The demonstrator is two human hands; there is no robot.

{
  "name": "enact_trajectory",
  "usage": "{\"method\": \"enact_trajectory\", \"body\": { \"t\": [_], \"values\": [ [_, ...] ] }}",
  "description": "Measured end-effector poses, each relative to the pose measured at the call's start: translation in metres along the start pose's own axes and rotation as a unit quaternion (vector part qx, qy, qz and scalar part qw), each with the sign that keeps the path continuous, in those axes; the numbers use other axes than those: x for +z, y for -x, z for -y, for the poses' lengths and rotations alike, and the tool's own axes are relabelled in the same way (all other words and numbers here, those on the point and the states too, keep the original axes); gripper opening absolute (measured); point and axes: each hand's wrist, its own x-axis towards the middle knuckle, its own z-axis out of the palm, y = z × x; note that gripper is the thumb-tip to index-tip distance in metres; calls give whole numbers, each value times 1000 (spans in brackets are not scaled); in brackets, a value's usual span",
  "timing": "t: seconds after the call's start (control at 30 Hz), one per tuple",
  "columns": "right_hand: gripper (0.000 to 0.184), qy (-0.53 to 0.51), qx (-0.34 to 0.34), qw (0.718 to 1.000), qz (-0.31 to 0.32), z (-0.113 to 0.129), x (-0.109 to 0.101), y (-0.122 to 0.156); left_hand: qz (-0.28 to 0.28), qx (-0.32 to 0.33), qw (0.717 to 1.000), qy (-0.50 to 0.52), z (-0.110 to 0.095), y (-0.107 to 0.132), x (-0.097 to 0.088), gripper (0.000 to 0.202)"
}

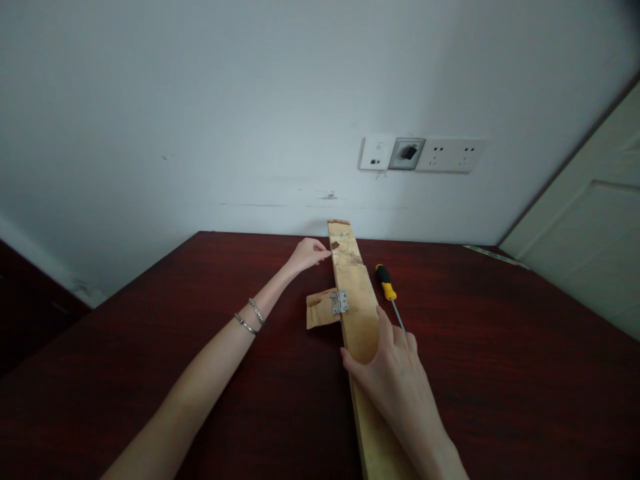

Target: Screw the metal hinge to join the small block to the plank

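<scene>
The right hand [400, 373] spreads across the board [359, 327], gripping both sides; a screwdriver [387, 283] lies right of it; a hinge [340, 302] joins a block [320, 310] on its left; toward the desk's [500, 373] far edge, which the board reaches, the left hand [306, 255] pinches, perhaps on something tiny.

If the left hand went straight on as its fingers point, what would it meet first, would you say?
Probably the wooden board: the left hand has its fingertips at or near the board's left edge, though contact is unclear.
</scene>
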Motion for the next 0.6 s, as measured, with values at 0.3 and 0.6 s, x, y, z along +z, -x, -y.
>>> {"method": "enact_trajectory", "body": {
  "t": [0.3, 0.6],
  "values": [
    [77, 2, 8, 1000, 4, 2, -3, 0, 153, 149, 973, -88, -33, 30, -5, 13],
    [70, -4, 7, 1000, 12, 1, -1, 0, 141, 115, 975, -123, -58, -7, 33, 4]
  ]
}}
